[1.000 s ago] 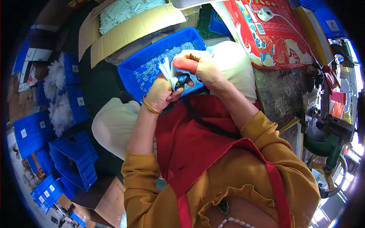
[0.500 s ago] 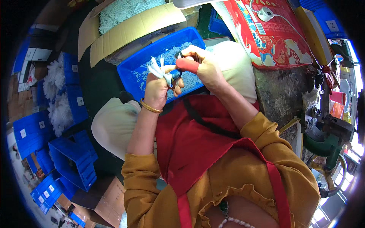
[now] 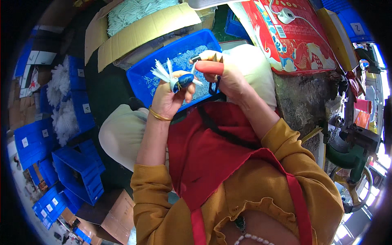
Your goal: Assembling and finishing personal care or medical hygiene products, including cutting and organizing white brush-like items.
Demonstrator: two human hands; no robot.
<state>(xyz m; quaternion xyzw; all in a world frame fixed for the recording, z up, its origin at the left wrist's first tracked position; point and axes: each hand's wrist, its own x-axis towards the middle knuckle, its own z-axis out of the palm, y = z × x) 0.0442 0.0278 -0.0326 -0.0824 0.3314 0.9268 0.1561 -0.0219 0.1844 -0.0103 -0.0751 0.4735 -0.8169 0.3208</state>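
Observation:
My left hand (image 3: 166,96) is closed round several small white bristle brushes (image 3: 162,72), whose bristly ends fan out above the fingers. A dark blue wrap (image 3: 184,80) sits among those fingers, and a thin white tip pokes out to its right. Close by, my right hand (image 3: 230,79) is curled, with a red-orange finger cover (image 3: 209,67) on one digit. A thin bristled brush (image 3: 193,66) stands at its fingertips. Under the palm hangs a black loop (image 3: 213,87) like a scissor handle; the rest of that tool is mostly hidden. Both hands are over a blue bin (image 3: 136,83) holding many small white pieces.
Behind the bin stands an open cardboard box (image 3: 149,25) full of thin white sticks. Blue crates (image 3: 77,169) are stacked at left, some with white brushes. A red printed sheet (image 3: 292,41) covers the bench at right, near a green metal machine (image 3: 347,153).
My hands have drawn slightly apart, the right one shifting rightward. The brushes in my left hand spread wider and the blue wrap shows more. The black loop has come into sight.

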